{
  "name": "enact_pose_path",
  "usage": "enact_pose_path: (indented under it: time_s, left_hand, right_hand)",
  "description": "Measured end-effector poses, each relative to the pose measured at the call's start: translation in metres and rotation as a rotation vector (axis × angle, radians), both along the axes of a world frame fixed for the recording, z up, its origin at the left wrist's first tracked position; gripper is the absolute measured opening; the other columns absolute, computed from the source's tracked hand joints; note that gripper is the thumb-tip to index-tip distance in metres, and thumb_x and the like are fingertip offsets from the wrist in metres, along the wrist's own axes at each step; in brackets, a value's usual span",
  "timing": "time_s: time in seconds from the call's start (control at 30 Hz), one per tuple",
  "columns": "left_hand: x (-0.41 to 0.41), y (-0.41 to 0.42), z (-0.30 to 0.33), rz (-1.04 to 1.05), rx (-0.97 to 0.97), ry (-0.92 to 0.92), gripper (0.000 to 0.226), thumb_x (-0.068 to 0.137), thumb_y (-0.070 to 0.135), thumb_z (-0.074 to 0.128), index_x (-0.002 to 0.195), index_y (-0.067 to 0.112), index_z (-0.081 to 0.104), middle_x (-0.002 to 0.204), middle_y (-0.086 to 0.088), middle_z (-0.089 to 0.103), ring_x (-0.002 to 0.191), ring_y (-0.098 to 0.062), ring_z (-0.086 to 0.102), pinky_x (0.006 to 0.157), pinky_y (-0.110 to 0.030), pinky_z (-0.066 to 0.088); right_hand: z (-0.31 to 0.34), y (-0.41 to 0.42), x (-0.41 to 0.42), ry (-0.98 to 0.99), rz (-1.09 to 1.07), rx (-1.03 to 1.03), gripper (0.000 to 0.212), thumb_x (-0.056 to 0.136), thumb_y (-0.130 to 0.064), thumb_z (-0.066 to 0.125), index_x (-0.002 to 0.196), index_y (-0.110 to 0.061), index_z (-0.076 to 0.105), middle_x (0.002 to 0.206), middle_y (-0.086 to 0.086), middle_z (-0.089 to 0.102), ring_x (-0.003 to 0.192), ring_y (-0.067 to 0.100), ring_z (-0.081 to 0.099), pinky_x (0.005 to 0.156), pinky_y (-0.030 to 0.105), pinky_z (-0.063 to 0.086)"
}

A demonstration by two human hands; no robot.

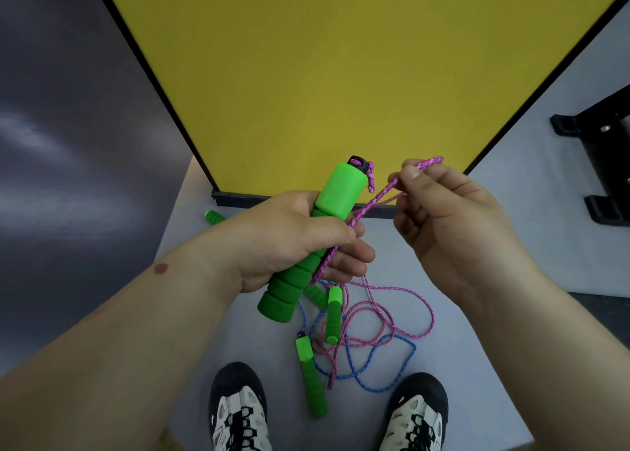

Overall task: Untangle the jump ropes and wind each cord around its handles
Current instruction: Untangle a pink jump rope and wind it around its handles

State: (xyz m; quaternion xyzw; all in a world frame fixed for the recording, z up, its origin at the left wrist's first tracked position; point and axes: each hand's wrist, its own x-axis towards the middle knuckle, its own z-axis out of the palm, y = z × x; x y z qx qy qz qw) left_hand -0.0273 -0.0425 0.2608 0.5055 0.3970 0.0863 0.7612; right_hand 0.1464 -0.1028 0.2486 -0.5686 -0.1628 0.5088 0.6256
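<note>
Two hands, pink cord (381,196) pinched between right fingers (414,173)

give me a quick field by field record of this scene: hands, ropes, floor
left hand: left hand grips a green foam handle, held tilted
right hand: right hand pinches a loop of the pink cord
pink cord: runs from the held handle's cap down to the floor
floor pile: blue cord and pink cord lie tangled on the grey floor with two green handles
stray handle: another green handle lies by the yellow panel
winding: no cord wound on the held handle yet
feet: shoes beside the pile
</note>
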Motion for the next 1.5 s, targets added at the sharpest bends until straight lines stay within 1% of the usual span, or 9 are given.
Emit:
enact_pose_path:
  time_s: [0.1, 0.2, 0.3, 0.5, 0.63, 0.87, 1.03, 1.23, 1.5]
  left_hand:
    - [-0.001, 0.000, 0.000, -0.002, 0.000, -0.001, 0.006, 0.097, 0.002, 0.056, 0.103, 0.002, 0.058, 0.089, -0.018, 0.075, 0.074, -0.025, 0.071, 0.074, -0.038, 0.061]
    - [0.000, -0.001, 0.001, 0.005, 0.004, 0.007, 0.006, 0.097, 0.001, 0.055, 0.102, 0.002, 0.058, 0.088, -0.017, 0.075, 0.074, -0.025, 0.071, 0.076, -0.039, 0.061]
    - [0.000, -0.001, 0.001, 0.004, -0.002, 0.005, 0.007, 0.096, 0.001, 0.055, 0.103, 0.003, 0.056, 0.088, -0.018, 0.075, 0.075, -0.025, 0.072, 0.076, -0.038, 0.061]
    - [0.000, 0.000, 0.001, 0.004, 0.003, 0.011, 0.005, 0.097, 0.001, 0.054, 0.102, 0.002, 0.057, 0.088, -0.017, 0.075, 0.074, -0.024, 0.071, 0.076, -0.039, 0.061]
    - [0.001, 0.000, 0.001, 0.014, 0.003, 0.008, 0.004, 0.097, 0.001, 0.055, 0.100, 0.003, 0.057, 0.087, -0.017, 0.074, 0.074, -0.025, 0.070, 0.079, -0.042, 0.060]
    - [0.001, -0.001, 0.003, 0.024, 0.013, 0.011, 0.010, 0.096, 0.000, 0.055, 0.106, 0.000, 0.056, 0.085, -0.016, 0.075, 0.071, -0.023, 0.071, 0.072, -0.036, 0.062]
    - [0.001, 0.000, 0.003, 0.016, 0.007, 0.003, 0.005, 0.096, 0.000, 0.054, 0.099, 0.003, 0.057, 0.086, -0.017, 0.074, 0.071, -0.024, 0.070, 0.069, -0.036, 0.060]
    - [-0.001, 0.001, 0.000, -0.003, 0.026, 0.018, 0.009, 0.096, 0.001, 0.055, 0.104, 0.001, 0.058, 0.087, -0.016, 0.075, 0.073, -0.023, 0.071, 0.080, -0.042, 0.059]
    - [0.001, -0.001, 0.002, 0.003, 0.026, 0.016, 0.008, 0.096, 0.000, 0.055, 0.103, 0.001, 0.059, 0.087, -0.017, 0.075, 0.072, -0.023, 0.071, 0.076, -0.039, 0.060]
  right_hand:
    - [-0.001, 0.000, 0.001, 0.019, 0.013, -0.011, 0.004, 0.091, -0.018, 0.070, 0.087, -0.018, 0.070, 0.081, -0.002, 0.070, 0.062, 0.010, 0.056, 0.062, 0.023, 0.049]
    - [-0.002, -0.003, -0.003, 0.028, 0.188, -0.031, 0.009, 0.084, -0.019, 0.073, 0.091, -0.016, 0.068, 0.081, 0.002, 0.065, 0.061, 0.009, 0.056, 0.062, 0.026, 0.045]
    - [-0.003, -0.004, -0.008, 0.003, 0.302, -0.059, 0.014, 0.074, -0.019, 0.075, 0.082, -0.014, 0.065, 0.086, 0.010, 0.060, 0.061, 0.010, 0.054, 0.061, 0.027, 0.043]
    - [-0.002, -0.002, -0.003, -0.039, 0.124, -0.007, 0.006, 0.089, -0.012, 0.069, 0.087, -0.017, 0.071, 0.084, 0.006, 0.067, 0.073, 0.016, 0.058, 0.060, 0.023, 0.046]
    - [0.000, -0.001, -0.001, -0.016, 0.023, 0.021, 0.004, 0.091, -0.013, 0.069, 0.090, -0.017, 0.071, 0.087, 0.002, 0.070, 0.064, 0.011, 0.056, 0.063, 0.023, 0.048]
    - [-0.003, -0.005, -0.010, -0.013, 0.246, -0.041, 0.006, 0.087, -0.016, 0.070, 0.092, -0.012, 0.069, 0.088, 0.010, 0.065, 0.064, 0.011, 0.055, 0.061, 0.026, 0.045]
    - [-0.002, -0.003, -0.008, -0.051, 0.138, 0.000, 0.007, 0.091, -0.014, 0.068, 0.086, -0.017, 0.071, 0.083, 0.004, 0.067, 0.067, 0.012, 0.057, 0.061, 0.023, 0.046]
    - [0.001, -0.001, -0.003, -0.045, 0.006, 0.019, 0.007, 0.091, -0.017, 0.070, 0.084, -0.018, 0.072, 0.088, 0.002, 0.071, 0.065, 0.011, 0.056, 0.065, 0.025, 0.049]
    - [-0.003, -0.004, -0.009, 0.021, 0.226, -0.048, 0.004, 0.088, -0.016, 0.070, 0.089, -0.014, 0.068, 0.081, 0.005, 0.064, 0.061, 0.009, 0.055, 0.060, 0.024, 0.046]
